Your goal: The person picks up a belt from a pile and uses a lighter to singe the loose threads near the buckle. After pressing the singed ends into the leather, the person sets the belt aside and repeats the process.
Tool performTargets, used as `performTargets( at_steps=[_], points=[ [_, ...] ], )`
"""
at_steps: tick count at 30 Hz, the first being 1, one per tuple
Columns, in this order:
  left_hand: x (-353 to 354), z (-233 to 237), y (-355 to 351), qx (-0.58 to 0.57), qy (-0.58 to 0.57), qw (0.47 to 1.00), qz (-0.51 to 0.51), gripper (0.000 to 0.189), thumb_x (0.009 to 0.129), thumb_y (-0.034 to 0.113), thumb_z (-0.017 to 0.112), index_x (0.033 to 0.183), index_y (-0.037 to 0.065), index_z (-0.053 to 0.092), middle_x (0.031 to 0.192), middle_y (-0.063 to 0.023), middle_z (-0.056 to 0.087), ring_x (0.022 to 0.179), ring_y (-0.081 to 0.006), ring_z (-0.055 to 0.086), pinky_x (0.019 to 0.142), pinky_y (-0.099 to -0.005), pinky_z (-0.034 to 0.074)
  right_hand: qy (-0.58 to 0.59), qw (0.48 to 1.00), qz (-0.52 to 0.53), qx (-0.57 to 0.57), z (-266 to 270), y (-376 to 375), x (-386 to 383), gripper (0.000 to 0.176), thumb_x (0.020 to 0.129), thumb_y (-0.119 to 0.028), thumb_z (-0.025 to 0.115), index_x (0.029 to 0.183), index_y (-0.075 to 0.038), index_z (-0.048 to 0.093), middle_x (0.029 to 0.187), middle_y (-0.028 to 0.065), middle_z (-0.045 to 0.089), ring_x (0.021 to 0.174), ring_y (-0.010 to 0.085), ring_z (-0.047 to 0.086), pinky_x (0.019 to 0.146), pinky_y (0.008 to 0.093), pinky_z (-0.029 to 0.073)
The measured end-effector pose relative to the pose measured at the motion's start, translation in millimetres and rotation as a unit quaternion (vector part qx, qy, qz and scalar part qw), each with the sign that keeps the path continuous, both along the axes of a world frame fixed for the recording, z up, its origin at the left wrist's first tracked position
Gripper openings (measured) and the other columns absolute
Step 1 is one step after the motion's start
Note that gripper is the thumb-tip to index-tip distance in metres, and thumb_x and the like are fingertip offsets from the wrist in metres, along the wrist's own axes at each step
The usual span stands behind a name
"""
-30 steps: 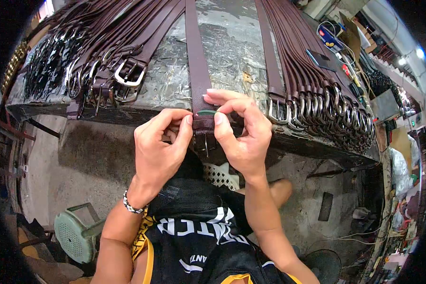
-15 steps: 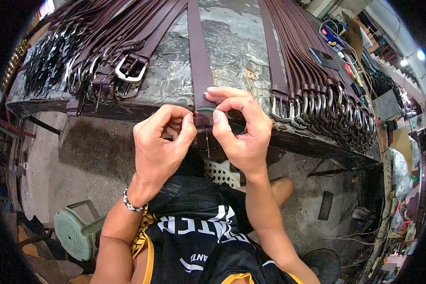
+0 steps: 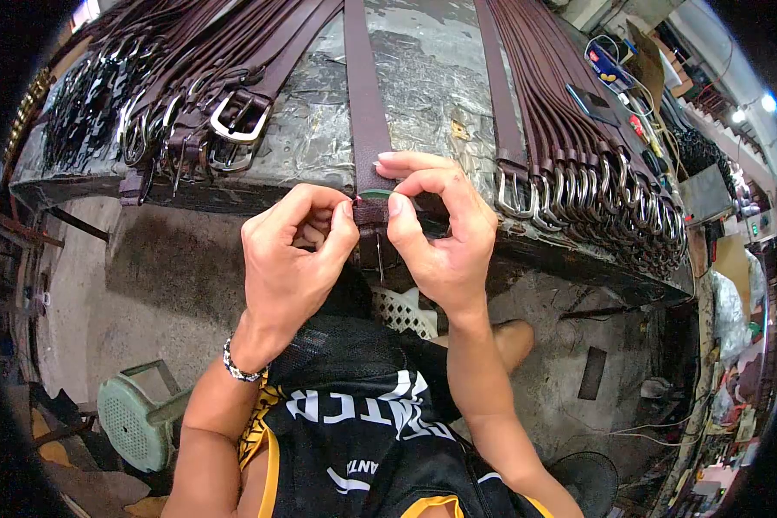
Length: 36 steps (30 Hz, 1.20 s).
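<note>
Brown leather fills most of the view, and little writing can be read: large white letters on the black mesh jersey [image 3: 354, 432] are broken by folds, with only "ATC" and a smaller "ANT" made out, and the print on a blue packet [image 3: 609, 65] at the far edge is too small to tell. One brown belt [image 3: 364, 95] is laid straight down the middle of the surface [image 3: 423, 78], which is wrapped in crinkled, shiny grey film. The belt's near end is held at the surface's front edge, where it is pinched from both sides: the left grip [image 3: 289, 259] is closed on it with thumb and forefinger, and the right grip [image 3: 445, 242] likewise, fingertips nearly meeting. A thin green piece [image 3: 375, 194] is seen between them, its shape unclear. The buckle [image 3: 375, 255] hangs just below, largely hidden by the thumbs. Finished belts with silver buckles [image 3: 578, 190] are ranged in a neat row to the right, and a looser heap [image 3: 207, 112] lies to the left. A beaded bracelet [image 3: 240, 367] is worn on the left wrist. A green plastic stool [image 3: 134, 423] is partly cut off below.
</note>
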<state>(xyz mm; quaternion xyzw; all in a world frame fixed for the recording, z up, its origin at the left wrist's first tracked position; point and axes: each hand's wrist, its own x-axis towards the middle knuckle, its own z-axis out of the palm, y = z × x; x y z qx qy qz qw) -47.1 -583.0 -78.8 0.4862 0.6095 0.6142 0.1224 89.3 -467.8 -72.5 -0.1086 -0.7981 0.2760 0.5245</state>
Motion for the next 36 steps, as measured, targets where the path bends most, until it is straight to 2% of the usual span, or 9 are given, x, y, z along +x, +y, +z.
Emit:
performTargets(
  at_steps=[10,13,16,17,20,22,24,30,36],
  points=[
    [-0.3,-4.0,2.2,0.040,-0.031,0.999,0.014,0.004,0.092,0.000,0.073,0.091,-0.002,0.070,0.073,-0.0018,0.069,0.063,-0.0027,0.061,0.055,-0.0210,0.048,0.003,1.000,0.004,-0.012,-0.3,-0.1,-0.7,0.014,0.083,0.003,0.071,0.094,0.000,0.064,0.111,0.0175,0.074,0.098,0.0298,0.073,0.089,0.0384,0.057],
    [-12.5,1.7,-6.9,-0.020,0.037,0.999,0.011,0.005,0.092,0.000,0.072,0.089,-0.002,0.069,0.071,-0.0018,0.068,0.062,-0.0038,0.062,0.056,-0.0214,0.049,0.024,0.999,0.018,-0.039,-0.5,-0.3,1.5,0.013,0.084,0.004,0.070,0.095,0.001,0.064,0.112,0.0175,0.074,0.100,0.0281,0.074,0.091,0.0373,0.057],
    [-32.2,-6.6,-13.4,-0.076,0.072,0.994,0.041,0.023,0.095,0.010,0.070,0.076,-0.002,0.064,0.059,0.0004,0.057,0.053,-0.0054,0.048,0.050,-0.0278,0.039,0.076,0.993,0.034,-0.085,-0.6,2.7,8.1,0.011,0.086,0.005,0.068,0.095,0.002,0.064,0.114,0.0184,0.074,0.102,0.0254,0.073,0.094,0.0365,0.055],
    [-38.9,-13.0,-15.7,-0.116,0.044,0.992,0.040,0.032,0.097,0.015,0.071,0.073,-0.002,0.061,0.056,0.0016,0.052,0.052,-0.0057,0.042,0.050,-0.0299,0.034,0.079,0.993,0.023,-0.082,0.3,4.3,12.7,0.011,0.086,0.005,0.068,0.096,0.002,0.064,0.114,0.0188,0.074,0.103,0.0255,0.073,0.094,0.0366,0.055],
    [-32.8,-11.2,-19.6,-0.152,-0.003,0.988,0.003,0.030,0.102,0.018,0.069,0.080,-0.002,0.064,0.067,0.0027,0.059,0.064,-0.0030,0.051,0.057,-0.0239,0.040,0.092,0.991,0.015,-0.091,-3.1,7.3,21.1,0.012,0.087,0.005,0.068,0.097,0.002,0.063,0.114,0.0194,0.074,0.103,0.0259,0.073,0.094,0.0369,0.055],
    [-19.1,-4.5,-14.7,-0.115,-0.022,0.993,-0.032,0.019,0.099,0.016,0.073,0.094,-0.002,0.069,0.074,0.0029,0.065,0.067,-0.0031,0.056,0.061,-0.0213,0.044,0.092,0.991,0.020,-0.091,-5.4,7.5,23.4,0.012,0.087,0.005,0.068,0.098,0.002,0.063,0.113,0.0191,0.074,0.102,0.0260,0.074,0.094,0.0369,0.056],
    [-7.1,-1.7,-7.1,-0.089,-0.049,0.994,-0.039,0.020,0.096,0.016,0.077,0.098,-0.001,0.068,0.075,0.0027,0.066,0.068,-0.0017,0.057,0.060,-0.0196,0.043,0.071,0.996,0.004,-0.054,-7.3,10.3,23.6,0.012,0.086,0.005,0.069,0.097,0.002,0.063,0.113,0.0187,0.074,0.100,0.0257,0.074,0.092,0.0365,0.056],
    [5.6,6.9,4.8,-0.115,-0.006,0.993,-0.026,0.025,0.091,0.015,0.083,0.089,0.001,0.063,0.066,0.0057,0.061,0.058,0.0019,0.045,0.051,-0.0186,0.033,0.042,0.999,-0.016,-0.024,-7.0,9.5,21.3,0.014,0.084,0.006,0.070,0.095,0.001,0.063,0.111,0.0177,0.074,0.095,0.0248,0.073,0.088,0.0357,0.057],
    [6.2,1.4,9.2,-0.111,-0.025,0.993,-0.017,0.027,0.092,0.015,0.083,0.085,0.003,0.060,0.061,0.0071,0.056,0.056,0.0027,0.040,0.048,-0.0194,0.028,0.023,0.999,-0.024,0.001,-4.2,8.6,19.5,0.015,0.083,0.006,0.071,0.095,0.001,0.063,0.110,0.0170,0.074,0.091,0.0246,0.073,0.085,0.0353,0.057]
  ],
)
